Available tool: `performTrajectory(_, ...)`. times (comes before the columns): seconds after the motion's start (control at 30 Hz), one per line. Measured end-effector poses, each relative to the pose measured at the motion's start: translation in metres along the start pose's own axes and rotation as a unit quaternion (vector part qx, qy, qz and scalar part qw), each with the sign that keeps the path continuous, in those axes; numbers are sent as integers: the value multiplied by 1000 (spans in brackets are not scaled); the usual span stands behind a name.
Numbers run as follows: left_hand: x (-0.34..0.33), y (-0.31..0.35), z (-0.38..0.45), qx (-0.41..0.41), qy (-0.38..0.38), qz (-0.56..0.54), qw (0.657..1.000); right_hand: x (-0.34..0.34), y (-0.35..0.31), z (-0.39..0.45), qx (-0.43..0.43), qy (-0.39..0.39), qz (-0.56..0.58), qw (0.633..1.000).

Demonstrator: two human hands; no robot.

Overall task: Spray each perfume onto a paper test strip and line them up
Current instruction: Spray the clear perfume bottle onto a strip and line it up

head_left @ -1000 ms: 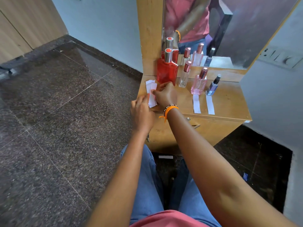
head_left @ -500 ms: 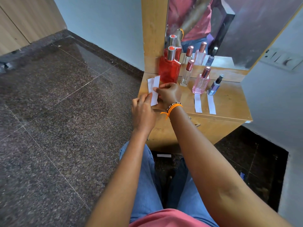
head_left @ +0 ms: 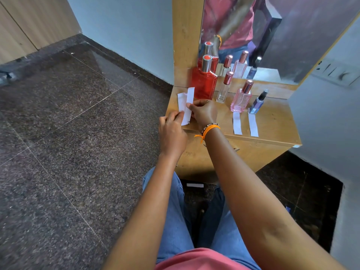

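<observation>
On the wooden dresser top (head_left: 272, 121) stand a large red perfume bottle (head_left: 204, 82), a slim clear bottle (head_left: 224, 88), a pink bottle (head_left: 241, 98) and a small blue bottle (head_left: 258, 103). Two white paper strips lie flat, one (head_left: 237, 123) in front of the pink bottle and one (head_left: 252, 124) in front of the blue bottle. My right hand (head_left: 203, 112) pinches one white strip (head_left: 189, 102) lifted off a small stack of strips (head_left: 182, 103) at the dresser's left corner. My left hand (head_left: 171, 133) holds the stack's near end.
A mirror (head_left: 272, 32) behind the bottles reflects them and my arm. A wall switch plate (head_left: 339, 72) sits at the right. Dark granite floor (head_left: 68, 133) spreads to the left. One paper strip (head_left: 194, 185) lies on the floor under the dresser, between my knees.
My right hand has lifted one strip up and away from the stack, which my left hand keeps steady. The bottles and the two laid strips have not moved.
</observation>
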State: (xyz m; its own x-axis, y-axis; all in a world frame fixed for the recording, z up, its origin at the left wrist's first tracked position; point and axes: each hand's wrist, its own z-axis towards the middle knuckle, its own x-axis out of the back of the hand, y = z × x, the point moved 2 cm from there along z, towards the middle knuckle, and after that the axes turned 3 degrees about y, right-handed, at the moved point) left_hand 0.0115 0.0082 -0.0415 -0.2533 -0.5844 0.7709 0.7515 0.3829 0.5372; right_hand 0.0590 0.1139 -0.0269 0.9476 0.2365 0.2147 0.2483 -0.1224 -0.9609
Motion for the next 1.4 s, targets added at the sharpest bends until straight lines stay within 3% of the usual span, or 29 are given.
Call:
performTrajectory(0.33, 6, -4, 6, 24, -8, -43, 999, 35, 9, -21, 144, 56, -92, 984)
performTrajectory(0.53, 14, 8, 5, 10, 30, -71, 997, 60, 18, -29, 191, 82, -179, 962)
performTrajectory(0.87, -1, 42, 0, -29, -7, -117, 993, 71, 15, -27, 241, 99, -302, 917)
performTrajectory(1.13, 4, 55, 11, -14, -15, -167, 986, 76, -57, -9, 408, 132, -355, 831)
performTrajectory(1.4, 5, 64, 9, -12, -30, -196, 980, 61, -81, 27, 340, 20, -536, 773)
